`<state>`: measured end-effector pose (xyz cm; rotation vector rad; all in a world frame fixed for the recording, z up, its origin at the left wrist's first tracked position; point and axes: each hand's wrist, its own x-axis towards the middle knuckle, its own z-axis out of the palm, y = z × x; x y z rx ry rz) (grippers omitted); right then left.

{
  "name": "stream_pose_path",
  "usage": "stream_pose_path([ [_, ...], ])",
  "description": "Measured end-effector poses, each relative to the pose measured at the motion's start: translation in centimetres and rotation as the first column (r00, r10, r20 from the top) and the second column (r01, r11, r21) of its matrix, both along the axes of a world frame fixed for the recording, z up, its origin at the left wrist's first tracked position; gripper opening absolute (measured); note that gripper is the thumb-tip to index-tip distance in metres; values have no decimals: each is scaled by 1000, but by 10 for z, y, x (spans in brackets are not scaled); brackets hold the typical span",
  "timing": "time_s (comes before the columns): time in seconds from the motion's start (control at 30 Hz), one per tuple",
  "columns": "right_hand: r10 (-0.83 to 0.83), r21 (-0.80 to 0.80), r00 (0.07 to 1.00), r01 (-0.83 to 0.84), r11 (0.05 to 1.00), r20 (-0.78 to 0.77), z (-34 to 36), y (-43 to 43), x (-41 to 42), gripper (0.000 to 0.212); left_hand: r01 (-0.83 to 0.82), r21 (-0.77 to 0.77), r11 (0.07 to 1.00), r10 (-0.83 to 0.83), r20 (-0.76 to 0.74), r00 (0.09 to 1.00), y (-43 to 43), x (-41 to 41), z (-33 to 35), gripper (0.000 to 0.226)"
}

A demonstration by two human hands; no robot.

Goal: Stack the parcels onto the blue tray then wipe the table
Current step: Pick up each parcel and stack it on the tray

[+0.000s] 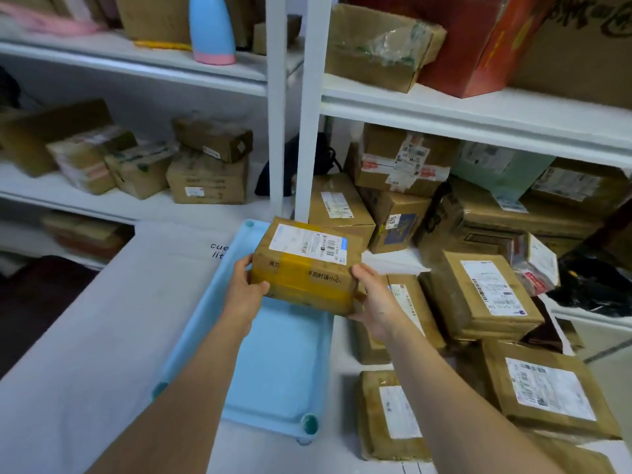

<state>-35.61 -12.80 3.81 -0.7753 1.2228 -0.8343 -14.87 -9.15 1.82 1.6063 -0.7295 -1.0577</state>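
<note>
Parcels make up most of what is seen. A white table [102,336] fills the lower half of the view, and on it lies a blue tray [273,371], long and shallow, whose floor is shown bare: nothing has yet been stacked on it. To the right of the tray several brown boxes are spread over the table, among them a large labelled box [543,391] at the near right, a thicker one [485,295] behind it, and a flat box [393,415] just beside the tray's near corner. White shelves [478,107] behind are loaded with further cartons.

One taped box [307,265], bearing a white label and yellow tape, is held above the far end of the tray, its underside not seen to touch the floor. It is gripped at its ends, the left hand [244,289] closed on one side and the right hand [372,299] on the other.

The task is judged barely begun: the first box is about to be set down, the rest remain, and wiping has not started. No cloth is seen.
</note>
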Motion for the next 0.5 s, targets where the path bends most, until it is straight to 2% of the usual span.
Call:
stream_pose_path([
  [0.2,-22,18,1000,22,1000,4,-13,-21,48,40,-33,68,997,28,73,997,-20,41,-19,56],
  [0.5,-63,147,995,74,986,-83,-39,-38,82,49,-12,109,994,5,69,998,-47,66,-44,43],
])
